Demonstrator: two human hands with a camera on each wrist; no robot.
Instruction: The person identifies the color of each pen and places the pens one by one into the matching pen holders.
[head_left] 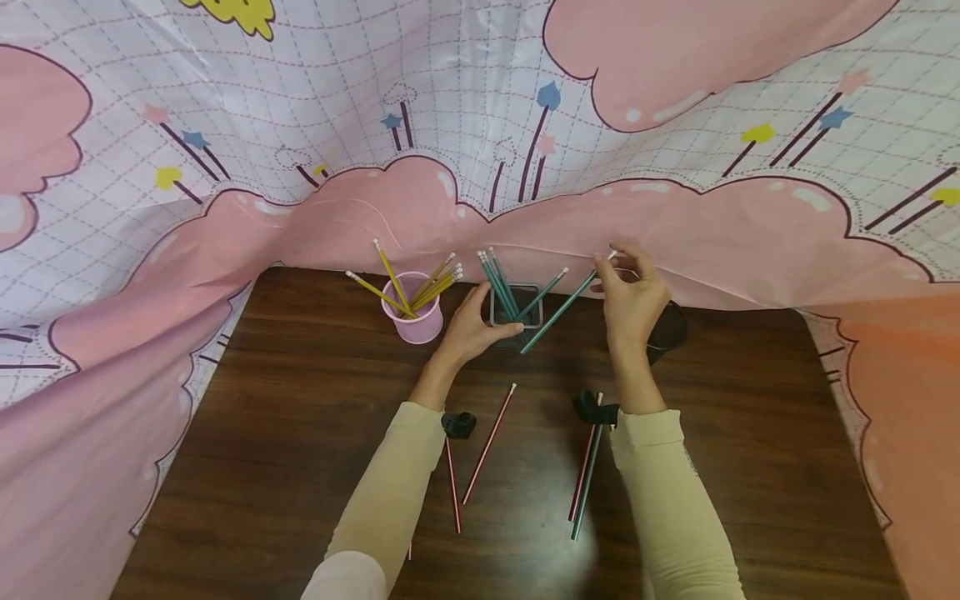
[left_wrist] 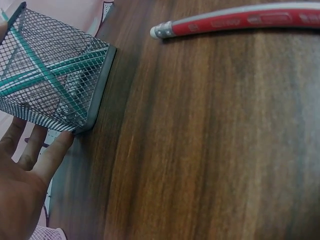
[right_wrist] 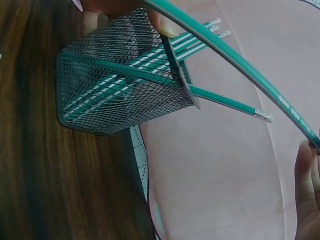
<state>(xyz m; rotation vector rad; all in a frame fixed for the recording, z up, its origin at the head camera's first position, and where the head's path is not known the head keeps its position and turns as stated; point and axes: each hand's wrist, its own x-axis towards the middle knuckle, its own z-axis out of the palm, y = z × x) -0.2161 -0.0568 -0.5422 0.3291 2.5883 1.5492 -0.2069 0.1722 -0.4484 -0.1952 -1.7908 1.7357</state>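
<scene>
My left hand (head_left: pixel 474 327) grips the square black mesh pencil holder (head_left: pixel 531 287), its thumb across the near side and fingers round the left side. Several green pencils (right_wrist: pixel 125 75) stand tilted inside it, white eraser ends up. Between thumb and fingertips, my right hand (head_left: pixel 636 304) pinches another green pencil (head_left: pixel 561 310) near its eraser end. That pencil slants down to the left, its lower end in front of the holder's right corner and outside the rim. The left wrist view shows left fingers (left_wrist: pixel 52 155) against the mesh wall.
Left of the holder stands a pink mesh cup (head_left: pixel 417 327) with several yellow pencils (head_left: pixel 386 271). A black round cup (head_left: pixel 667 329) is partly behind my right hand. Red pencils (head_left: pixel 489 443) and a green pencil (head_left: pixel 587 483) lie on the wooden table (head_left: pixel 300 433). A patterned cloth (head_left: pixel 465 200) hangs behind.
</scene>
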